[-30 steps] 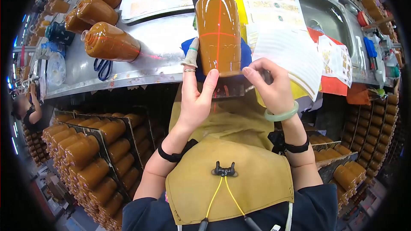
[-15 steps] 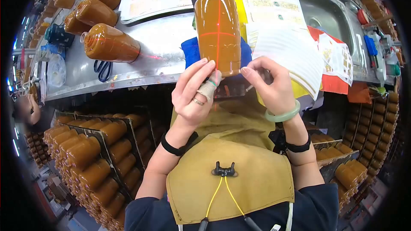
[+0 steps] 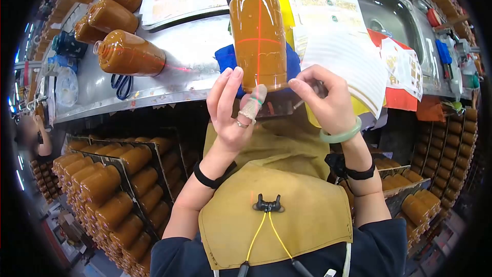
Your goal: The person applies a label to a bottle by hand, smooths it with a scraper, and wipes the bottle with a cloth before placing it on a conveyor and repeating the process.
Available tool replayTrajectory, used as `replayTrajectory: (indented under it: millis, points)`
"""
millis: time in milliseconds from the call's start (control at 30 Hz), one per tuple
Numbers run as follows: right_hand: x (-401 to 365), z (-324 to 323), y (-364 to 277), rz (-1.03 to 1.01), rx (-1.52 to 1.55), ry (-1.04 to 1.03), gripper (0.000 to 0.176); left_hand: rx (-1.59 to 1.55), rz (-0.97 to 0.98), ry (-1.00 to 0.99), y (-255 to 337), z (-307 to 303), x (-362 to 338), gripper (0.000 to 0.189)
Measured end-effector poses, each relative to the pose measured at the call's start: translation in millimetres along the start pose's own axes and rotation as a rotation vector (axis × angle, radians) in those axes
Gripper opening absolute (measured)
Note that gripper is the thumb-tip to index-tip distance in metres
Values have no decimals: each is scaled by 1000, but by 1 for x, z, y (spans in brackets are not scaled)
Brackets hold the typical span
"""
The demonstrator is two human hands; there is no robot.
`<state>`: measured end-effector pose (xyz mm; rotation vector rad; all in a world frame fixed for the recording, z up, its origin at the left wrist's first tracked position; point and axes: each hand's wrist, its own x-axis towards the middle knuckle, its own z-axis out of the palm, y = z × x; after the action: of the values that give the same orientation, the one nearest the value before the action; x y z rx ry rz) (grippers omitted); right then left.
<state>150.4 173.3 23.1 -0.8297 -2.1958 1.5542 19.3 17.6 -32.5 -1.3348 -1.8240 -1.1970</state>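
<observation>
Both arms (image 3: pixel 187 205) forward, left hand (image 3: pixel 231 125) loosely spread, two fingers (image 3: pixel 229 92) raised, right hand (image 3: pixel 334 106) curled, thumb (image 3: pixel 305 92) pointing inward

Bottle (image 3: pixel 259 41) on cloth (image 3: pixel 225 58), sheets (image 3: pixel 344 66) right, sink (image 3: pixel 393 20) farther right

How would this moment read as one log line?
brown bottle: over blue cloth, neck facing away | red light cross: on bottle | left hand: open, near base | right hand: near base
</observation>
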Motion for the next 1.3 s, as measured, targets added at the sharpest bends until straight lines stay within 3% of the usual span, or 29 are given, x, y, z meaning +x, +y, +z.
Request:
replayTrajectory:
  millis: [133, 267, 433, 767, 867, 967, 1033, 1067, 1133, 1200, 1300]
  points:
    - [-6, -4, -11, 0, 31, -12, 16, -102, -29, -30, 0, -3, 7, 21]
    - [-8, -9, -26, -60, -35, -28, 15, -253, -184, -10, -7, -1, 1, 17]
    - [-3, -6, -10, -51, -35, -28, 14, -263, -203, 36, -8, 4, -6, 15]
    - [1, 0, 3, -67, -9, -22, 14, 0, -53, -22, 7, 0, 2, 29]
    - [1, 2, 2, -54, 5, -29, 14, -177, -105, -140, 8, -2, 14, 30]
    - [1, 2, -3, -45, 21, -37, 14, -206, -25, 60, -10, 12, 1, 27]
    - [0, 3, -3, -52, 25, -35, 14, -197, -48, 30, -10, 9, -11, 30]
    - [0, 3, -2, -59, 22, -35, 14, -467, -285, 94, -6, 10, -18, 34]
    - [1, 4, -2, -70, 19, -41, 13, -733, -522, 163, -3, 7, -17, 37]
    - [1, 3, -2, -76, 5, -41, 13, -107, -151, 11, -2, 1, -8, 36]
    - [1, 2, -3, -56, 13, -42, 13, -15, -68, 17, 10, 4, 4, 36]
